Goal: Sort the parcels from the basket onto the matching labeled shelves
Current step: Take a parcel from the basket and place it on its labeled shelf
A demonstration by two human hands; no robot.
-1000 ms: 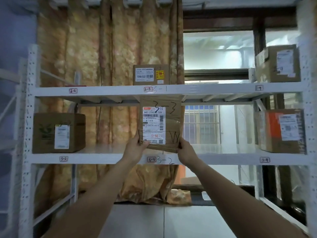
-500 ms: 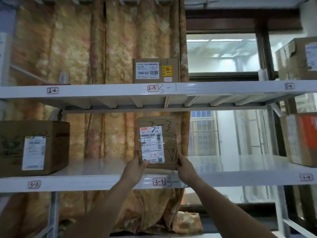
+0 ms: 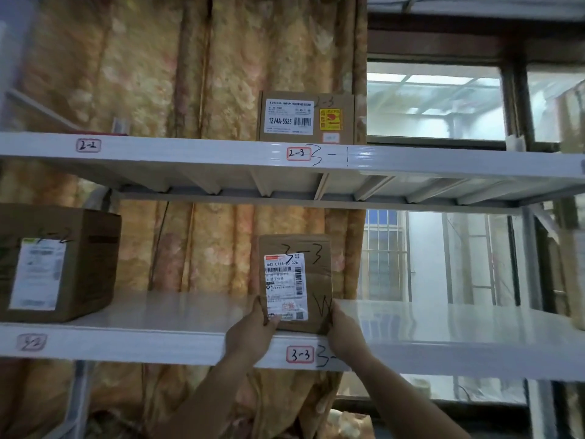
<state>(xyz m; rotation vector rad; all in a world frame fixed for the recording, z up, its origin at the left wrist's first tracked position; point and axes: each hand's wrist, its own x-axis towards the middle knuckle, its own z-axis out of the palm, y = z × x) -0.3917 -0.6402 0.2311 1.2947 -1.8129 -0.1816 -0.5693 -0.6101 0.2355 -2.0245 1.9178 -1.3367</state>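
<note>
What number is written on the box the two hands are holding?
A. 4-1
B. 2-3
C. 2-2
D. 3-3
D: the parcel gripped by the left hand and right hand has 3-3 handwritten on top, matching the 3-3 shelf label below it.

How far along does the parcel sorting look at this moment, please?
Done: a box marked 2-3 sits above the 2-3 label, and a larger box sits above the 3-2 label. In hand: the left hand and right hand hold the 3-3 parcel upright on the shelf above the 3-3 label, not yet released. The basket is out of view, so the remainder is unknown.
</note>
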